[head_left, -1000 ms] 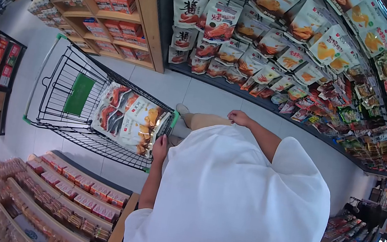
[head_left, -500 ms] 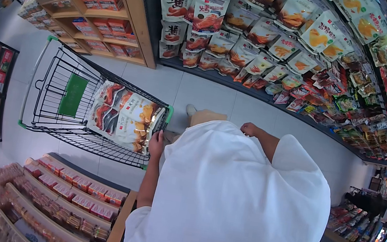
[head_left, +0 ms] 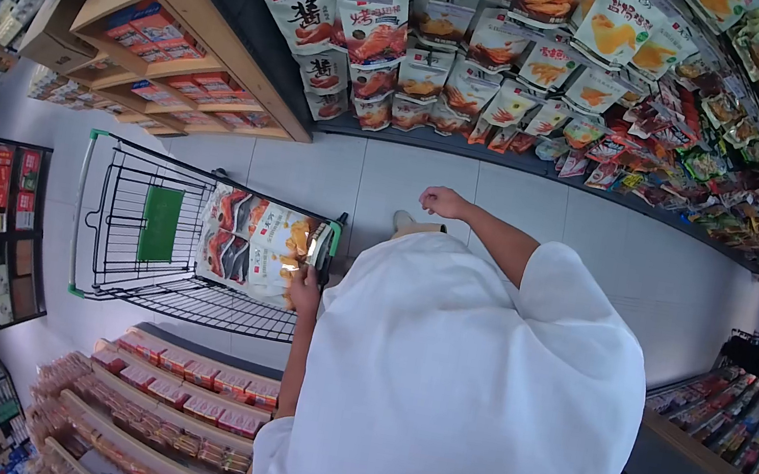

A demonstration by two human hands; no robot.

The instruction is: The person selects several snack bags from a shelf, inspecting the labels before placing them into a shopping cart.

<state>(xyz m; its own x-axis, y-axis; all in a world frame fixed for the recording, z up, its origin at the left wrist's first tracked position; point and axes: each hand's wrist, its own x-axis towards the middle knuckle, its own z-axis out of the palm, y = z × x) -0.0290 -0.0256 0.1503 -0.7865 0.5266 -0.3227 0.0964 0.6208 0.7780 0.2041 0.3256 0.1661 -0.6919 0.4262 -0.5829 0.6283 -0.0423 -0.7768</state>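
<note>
A black wire shopping cart (head_left: 181, 297) with green corners stands in the aisle. Several printed snack bags (head_left: 245, 241) lie at the cart's near end, some showing chicken pieces. My left hand (head_left: 304, 291) is closed at the edge of the nearest bag, by the cart's rim; the fingertips are partly hidden. In front of my white shirt, my right hand (head_left: 443, 201) hangs in the air over the floor, fingers loosely bent and apart, holding nothing.
Hanging snack pouches (head_left: 374, 23) fill a rack at the top. Wooden shelves (head_left: 226, 79) with red boxes stand at upper left. A tiered display (head_left: 194, 403) of packets is at lower left, close to the cart. A black shelf unit (head_left: 21, 230) stands farther left.
My left hand has shifted from the cart's rim onto the bag's edge. My right hand has swung forward and away from my body. The shelves have moved in view.
</note>
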